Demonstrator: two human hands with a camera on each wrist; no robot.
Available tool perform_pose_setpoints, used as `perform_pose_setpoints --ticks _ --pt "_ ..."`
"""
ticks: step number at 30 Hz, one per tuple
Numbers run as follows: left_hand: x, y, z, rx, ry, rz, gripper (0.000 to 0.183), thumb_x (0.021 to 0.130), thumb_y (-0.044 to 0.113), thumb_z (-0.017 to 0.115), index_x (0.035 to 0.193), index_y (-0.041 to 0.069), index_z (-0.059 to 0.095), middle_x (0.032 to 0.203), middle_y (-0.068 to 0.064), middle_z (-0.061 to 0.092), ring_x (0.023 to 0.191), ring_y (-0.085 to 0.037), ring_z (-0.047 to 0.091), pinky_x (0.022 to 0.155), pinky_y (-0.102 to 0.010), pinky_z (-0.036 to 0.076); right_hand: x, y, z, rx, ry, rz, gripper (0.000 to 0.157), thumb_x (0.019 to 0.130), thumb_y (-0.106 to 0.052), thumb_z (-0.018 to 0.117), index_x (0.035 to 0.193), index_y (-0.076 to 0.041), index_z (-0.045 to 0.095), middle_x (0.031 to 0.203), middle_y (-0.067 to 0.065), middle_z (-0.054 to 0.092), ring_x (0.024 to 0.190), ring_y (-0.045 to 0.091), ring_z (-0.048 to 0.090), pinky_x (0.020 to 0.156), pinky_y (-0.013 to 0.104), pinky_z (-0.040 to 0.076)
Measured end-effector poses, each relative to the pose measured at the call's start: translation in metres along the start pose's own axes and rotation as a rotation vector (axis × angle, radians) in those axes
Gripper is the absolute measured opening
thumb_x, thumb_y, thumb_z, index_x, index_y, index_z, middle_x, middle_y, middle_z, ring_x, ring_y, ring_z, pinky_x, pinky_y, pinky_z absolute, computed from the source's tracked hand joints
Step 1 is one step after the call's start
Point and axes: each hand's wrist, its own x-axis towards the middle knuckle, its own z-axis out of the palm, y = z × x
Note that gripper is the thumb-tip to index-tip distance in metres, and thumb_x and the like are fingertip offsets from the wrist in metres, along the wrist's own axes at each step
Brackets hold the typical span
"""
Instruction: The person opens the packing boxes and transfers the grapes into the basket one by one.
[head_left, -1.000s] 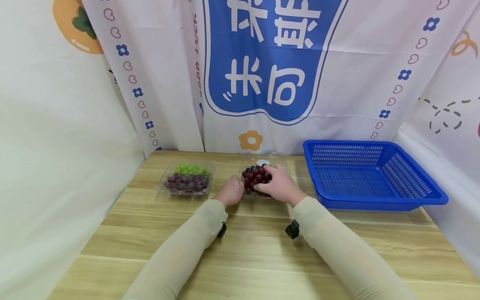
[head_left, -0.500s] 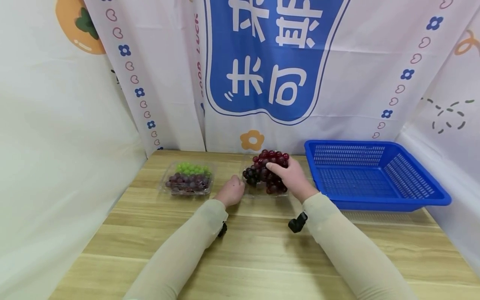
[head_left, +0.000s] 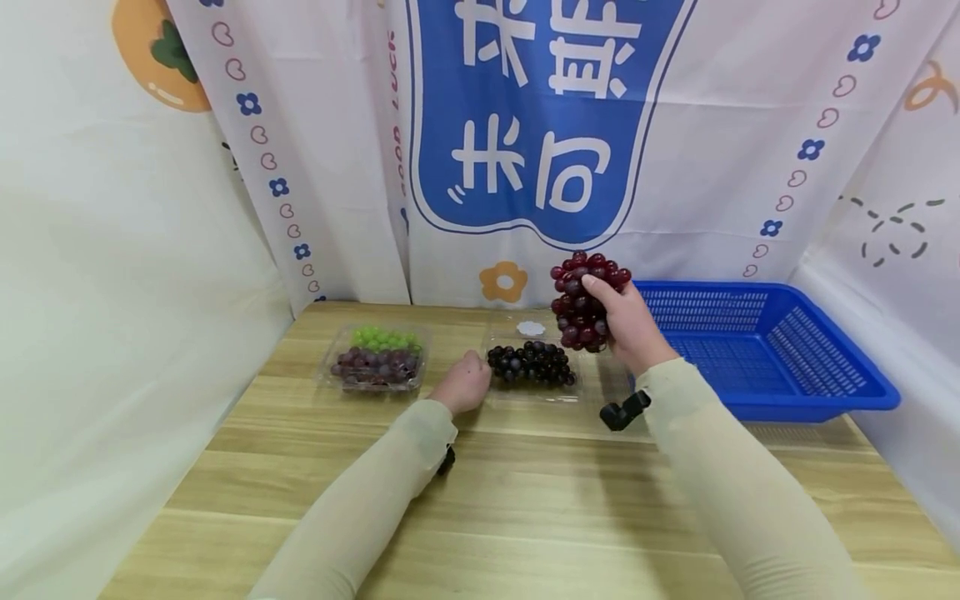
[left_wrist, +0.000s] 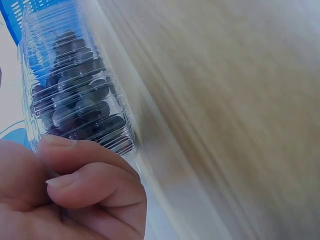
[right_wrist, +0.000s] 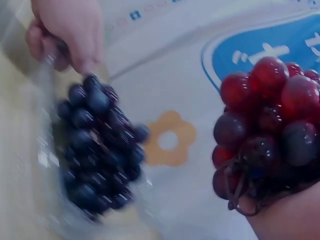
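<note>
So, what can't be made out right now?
Head: most fingers of the right hand, behind the red grapes it holds.
Head: left side of the blue basket, partly behind the right hand and sleeve.
Right wrist: some red grapes, cut off by the right edge.
Right wrist: outlines of the black grapes, blurred.
Left wrist: near end of the clear container, partly behind the left hand.

"GOOD LUCK" [head_left: 393,100] (sideways) on white cloth [head_left: 337,167], "未来可期" [head_left: 528,104] on blue panel [head_left: 525,212]

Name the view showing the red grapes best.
Head view: the red grapes sit wholly in frame, partly covered by the right hand. The right wrist view is closer but crops them; the left wrist shows none.
</note>
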Motion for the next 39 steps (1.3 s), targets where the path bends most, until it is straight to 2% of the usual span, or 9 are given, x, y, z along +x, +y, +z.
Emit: perform_pose_setpoints --ticks 4,7,12,17,21,25,31,34,39 --pt "0.001 -0.001 0.001 0.005 0.001 -0.001 0.049 0.110 0.026 0.026 0.142 -0.011 0.035 0.095 -0.016 0.056 0.069 -0.024 0.048 0.060 -0.038 0.046 0.007 -0.017 -0.020 -0.118 -0.021 0.019 0.059 0.097 -0.045 0.067 0.146 -0.018 0.047 0.134 0.013 0.057 0.107 0.027 0.066 0.082 0.041 0.059" --pt "0.001 -0.001 0.001 0.006 -0.002 -0.006 0.050 0.110 0.027 0.026 0.142 -0.010 0.036 0.094 -0.015 0.056 0.068 -0.023 0.048 0.059 -0.037 0.046 0.010 -0.031 -0.038 -0.236 -0.006 0.046 0.065 0.096 -0.049 0.066 0.150 -0.020 0.043 0.139 0.012 0.054 0.112 0.029 0.064 0.089 0.043 0.056" --pt "0.002 -0.002 0.001 0.010 -0.011 -0.003 0.053 0.111 0.029 0.025 0.146 -0.010 0.032 0.098 -0.016 0.056 0.067 -0.023 0.047 0.058 -0.038 0.046 0.014 -0.046 -0.073 -0.433 0.061 0.087 0.083 0.094 -0.057 0.065 0.159 -0.019 0.030 0.152 0.012 0.042 0.130 0.031 0.048 0.108 0.052 0.041" --pt "0.002 -0.001 0.002 0.019 -0.011 0.007 0.054 0.111 0.029 0.023 0.147 -0.011 0.031 0.101 -0.017 0.055 0.068 -0.023 0.048 0.061 -0.038 0.046 0.012 -0.043 -0.102 -0.575 0.104 0.140 0.096 0.093 -0.062 0.062 0.161 -0.009 0.019 0.159 0.020 0.030 0.140 0.041 0.034 0.113 0.063 0.030" --pt "0.002 -0.002 0.001 0.012 -0.018 0.016 0.054 0.111 0.028 0.023 0.148 -0.011 0.030 0.104 -0.017 0.055 0.070 -0.024 0.048 0.063 -0.039 0.047 0.011 -0.032 -0.116 -0.679 0.122 0.212 0.103 0.093 -0.065 0.058 0.162 -0.004 0.013 0.160 0.027 0.024 0.142 0.049 0.029 0.109 0.069 0.030" --pt "0.002 -0.002 0.001 -0.009 -0.023 0.013 0.054 0.111 0.028 0.023 0.148 -0.011 0.030 0.102 -0.017 0.054 0.069 -0.024 0.047 0.061 -0.039 0.046 0.015 -0.019 -0.123 -0.762 0.109 0.259 0.102 0.094 -0.065 0.057 0.161 -0.002 0.013 0.159 0.030 0.024 0.141 0.051 0.029 0.108 0.069 0.031" --pt "0.002 -0.002 0.002 -0.008 -0.014 0.009 0.051 0.111 0.028 0.024 0.144 -0.009 0.035 0.098 -0.015 0.054 0.068 -0.023 0.048 0.060 -0.038 0.046 0.020 -0.010 -0.128 -0.799 0.039 0.342 0.102 0.096 -0.065 0.053 0.160 0.001 0.010 0.159 0.032 0.022 0.140 0.053 0.030 0.109 0.069 0.031" --pt "0.001 -0.001 0.002 -0.010 -0.019 0.015 0.051 0.111 0.028 0.024 0.143 -0.009 0.036 0.097 -0.015 0.055 0.069 -0.024 0.048 0.060 -0.039 0.046 0.022 -0.008 -0.131 -0.758 0.018 0.385 0.102 0.097 -0.064 0.053 0.160 0.002 0.007 0.160 0.032 0.018 0.143 0.052 0.026 0.110 0.067 0.029" --pt "0.001 -0.002 0.002 -0.004 -0.019 0.016 0.049 0.111 0.028 0.024 0.142 -0.008 0.037 0.093 -0.014 0.055 0.067 -0.023 0.048 0.061 -0.039 0.046 0.025 -0.003 -0.136 -0.680 0.024 0.440 0.110 0.095 -0.069 0.052 0.160 -0.002 -0.007 0.164 0.030 0.003 0.147 0.052 0.015 0.111 0.068 0.026"
